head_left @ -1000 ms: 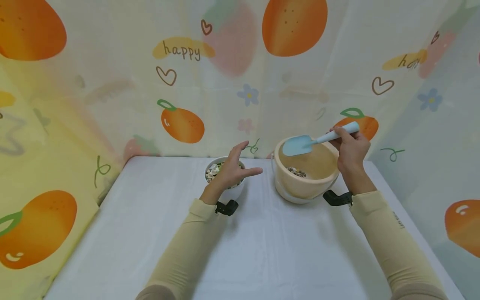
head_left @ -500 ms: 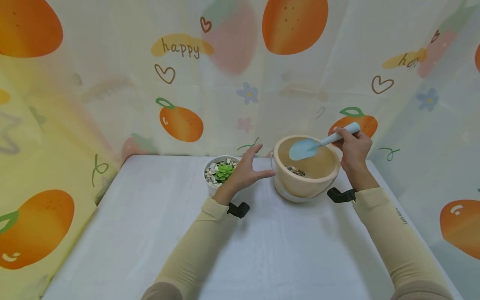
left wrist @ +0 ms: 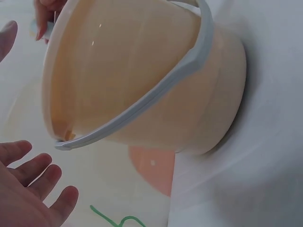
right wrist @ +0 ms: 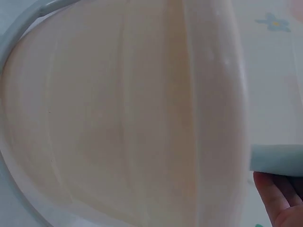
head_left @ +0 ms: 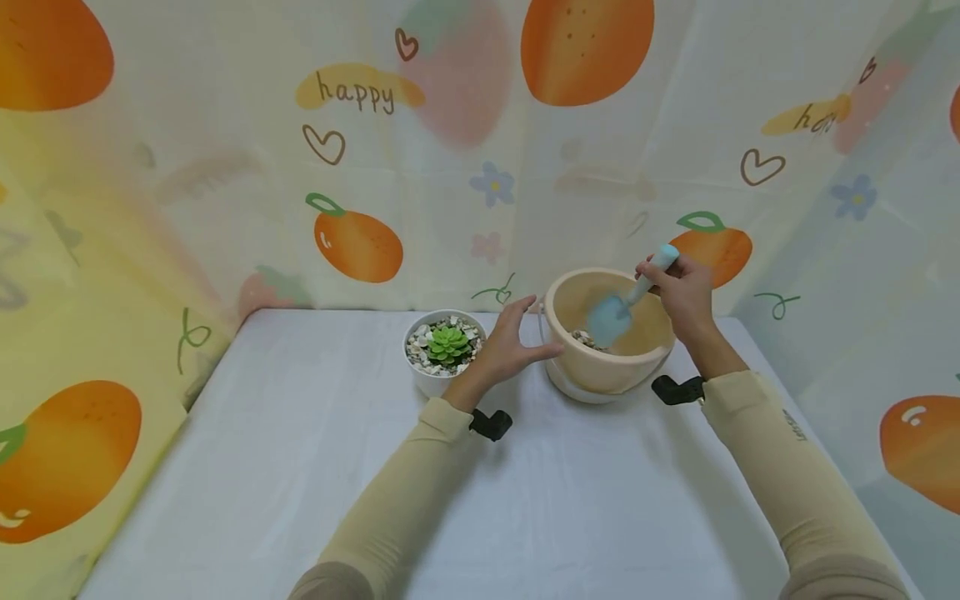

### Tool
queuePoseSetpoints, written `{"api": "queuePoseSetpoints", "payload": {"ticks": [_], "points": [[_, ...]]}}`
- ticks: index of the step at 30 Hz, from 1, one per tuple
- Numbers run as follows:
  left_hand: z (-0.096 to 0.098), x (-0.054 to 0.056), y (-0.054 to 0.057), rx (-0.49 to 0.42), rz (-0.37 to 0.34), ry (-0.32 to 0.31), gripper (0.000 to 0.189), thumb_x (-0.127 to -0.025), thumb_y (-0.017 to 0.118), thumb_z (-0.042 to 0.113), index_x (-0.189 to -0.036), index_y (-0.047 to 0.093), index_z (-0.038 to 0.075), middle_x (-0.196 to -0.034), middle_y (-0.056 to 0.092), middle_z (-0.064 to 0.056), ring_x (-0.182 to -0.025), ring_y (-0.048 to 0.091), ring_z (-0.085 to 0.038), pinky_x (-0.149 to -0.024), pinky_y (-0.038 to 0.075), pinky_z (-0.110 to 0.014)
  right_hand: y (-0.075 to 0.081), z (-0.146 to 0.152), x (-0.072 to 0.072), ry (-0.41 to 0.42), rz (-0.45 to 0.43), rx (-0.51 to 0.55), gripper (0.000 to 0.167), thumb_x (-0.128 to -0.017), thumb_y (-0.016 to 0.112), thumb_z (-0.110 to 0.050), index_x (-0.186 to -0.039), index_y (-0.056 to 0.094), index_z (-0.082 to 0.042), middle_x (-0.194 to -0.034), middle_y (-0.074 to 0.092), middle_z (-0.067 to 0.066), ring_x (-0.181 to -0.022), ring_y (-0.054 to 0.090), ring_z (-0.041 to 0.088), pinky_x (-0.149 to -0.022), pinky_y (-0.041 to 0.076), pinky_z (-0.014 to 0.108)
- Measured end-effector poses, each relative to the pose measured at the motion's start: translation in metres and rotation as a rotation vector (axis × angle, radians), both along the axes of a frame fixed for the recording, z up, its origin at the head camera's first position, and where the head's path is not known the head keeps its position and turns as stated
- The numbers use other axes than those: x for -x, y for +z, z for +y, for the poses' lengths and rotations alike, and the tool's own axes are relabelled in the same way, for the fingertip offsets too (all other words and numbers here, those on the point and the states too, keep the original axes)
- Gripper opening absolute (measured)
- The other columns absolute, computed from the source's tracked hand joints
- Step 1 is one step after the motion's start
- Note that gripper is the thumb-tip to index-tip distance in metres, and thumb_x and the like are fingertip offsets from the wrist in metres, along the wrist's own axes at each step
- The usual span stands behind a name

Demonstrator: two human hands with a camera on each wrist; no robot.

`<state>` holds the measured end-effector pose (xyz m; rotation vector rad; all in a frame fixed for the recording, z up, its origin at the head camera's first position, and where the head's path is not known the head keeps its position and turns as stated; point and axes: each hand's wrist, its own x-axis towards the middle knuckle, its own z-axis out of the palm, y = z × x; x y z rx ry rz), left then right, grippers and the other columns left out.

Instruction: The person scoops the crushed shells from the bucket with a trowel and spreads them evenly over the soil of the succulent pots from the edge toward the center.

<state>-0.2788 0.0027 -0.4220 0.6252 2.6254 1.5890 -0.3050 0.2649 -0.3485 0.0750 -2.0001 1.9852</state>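
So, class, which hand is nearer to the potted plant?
Left. The left hand is beside the potted plant, between it and the bucket; the right hand, gripping the shovel, is on the bucket's other side.

- Table [head_left: 300,433]: in front of the person; backdrop [head_left: 427,192] behind its far edge.
- Plant pot [head_left: 431,385]: on the table, near the far edge, left of the bucket and apart from it.
- Succulent [head_left: 448,343]: in the plant pot, at its middle, with pebbles [head_left: 422,357] around it.
- Bucket [head_left: 600,377]: upright on the table, near the far edge, right of the plant pot.
- Stones [head_left: 582,337]: inside the bucket, towards its left.
- Shovel [head_left: 609,318]: tilted, blade within the bucket beside the stones, contact unclear; grip up and to the right.
- Left hand [head_left: 506,346]: between plant pot and bucket.
- Right hand [head_left: 684,296]: at the bucket's right, on the shovel's grip.
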Motion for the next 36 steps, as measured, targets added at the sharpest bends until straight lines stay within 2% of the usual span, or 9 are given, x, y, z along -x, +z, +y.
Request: {"api": "queuePoseSetpoints", "payload": {"ticks": [6,9,11,13,15,18,20,30,36], "points": [[0.006,0.004,-0.005,-0.019,0.001,-0.010,0.099,-0.080,0.078,0.042,-0.155,0.023,0.008,-0.159,0.025,-0.014,-0.149,0.022,-0.030,-0.117,0.026,-0.053,-0.001,-0.002,0.002,0.050,-0.021,-0.407,0.037,-0.090,0.070,-0.019,-0.112,0.064,0.011,-0.076,0.062,-0.025,-0.077,0.059,-0.008,-0.072,0.051,0.009],[0.008,0.004,-0.006,-0.026,0.013,-0.012,0.098,-0.080,0.079,0.039,-0.154,0.024,0.007,-0.158,0.028,-0.014,-0.147,0.025,-0.030,-0.117,0.027,-0.052,-0.002,-0.002,0.003,0.051,-0.022,-0.589,0.038,-0.090,0.071,-0.022,-0.113,0.066,0.008,-0.085,0.067,-0.011,-0.077,0.058,-0.004,-0.068,0.048,0.008],[0.009,0.004,-0.007,-0.033,0.032,-0.019,0.096,-0.080,0.080,0.037,-0.154,0.026,0.007,-0.157,0.030,-0.015,-0.147,0.027,-0.029,-0.118,0.027,-0.051,-0.003,-0.002,0.004,0.034,-0.014,-0.692,0.036,-0.089,0.072,-0.022,-0.111,0.067,0.007,-0.092,0.070,0.005,-0.080,0.062,0.006,-0.067,0.048,0.011],[0.011,0.004,-0.008,-0.040,0.045,-0.024,0.094,-0.080,0.080,0.034,-0.153,0.027,0.007,-0.156,0.032,-0.015,-0.146,0.029,-0.029,-0.118,0.028,-0.050,-0.004,-0.003,0.005,0.014,0.002,-0.778,0.033,-0.089,0.071,-0.020,-0.110,0.067,0.006,-0.100,0.069,0.020,-0.085,0.067,0.020,-0.069,0.050,0.019],[0.012,0.004,-0.009,-0.046,0.050,-0.025,0.094,-0.079,0.080,0.034,-0.153,0.028,0.007,-0.155,0.032,-0.015,-0.145,0.029,-0.029,-0.118,0.028,-0.049,-0.006,-0.004,0.006,0.002,0.014,-0.841,0.031,-0.090,0.070,-0.017,-0.109,0.066,0.007,-0.103,0.068,0.027,-0.091,0.067,0.034,-0.073,0.052,0.031],[0.014,0.006,-0.010,-0.041,0.048,-0.018,0.094,-0.079,0.080,0.034,-0.153,0.027,0.009,-0.155,0.032,-0.014,-0.146,0.029,-0.028,-0.117,0.028,-0.049,-0.008,-0.005,0.008,0.002,0.038,-0.902,0.028,-0.089,0.070,-0.013,-0.108,0.065,0.007,-0.102,0.068,0.029,-0.095,0.065,0.042,-0.079,0.051,0.047],[0.015,0.007,-0.010,-0.029,0.050,-0.014,0.096,-0.078,0.081,0.036,-0.153,0.027,0.010,-0.155,0.032,-0.012,-0.146,0.028,-0.028,-0.117,0.029,-0.049,-0.010,-0.006,0.008,0.006,0.052,-0.928,0.028,-0.088,0.070,-0.011,-0.108,0.065,0.008,-0.099,0.068,0.029,-0.092,0.064,0.043,-0.081,0.050,0.050],[0.022,0.013,-0.009,0.041,0.023,0.004,0.103,-0.077,0.082,0.039,-0.155,0.022,0.009,-0.157,0.029,-0.014,-0.146,0.028,-0.029,-0.118,0.029,-0.047,-0.022,-0.010,0.012,0.076,0.016,-1.003,0.025,-0.089,0.068,-0.012,-0.105,0.061,0.007,-0.085,0.064,0.021,-0.078,0.057,0.031,-0.070,0.045,0.036],[0.025,0.016,-0.010,0.059,0.004,0.012,0.105,-0.076,0.081,0.040,-0.156,0.020,0.009,-0.158,0.028,-0.014,-0.147,0.027,-0.029,-0.118,0.029,-0.048,-0.026,-0.011,0.017,0.086,0.015,-1.051,0.027,-0.093,0.065,-0.023,-0.100,0.059,0.003,-0.079,0.060,0.016,-0.072,0.053,0.027,-0.066,0.041,0.034]]}}
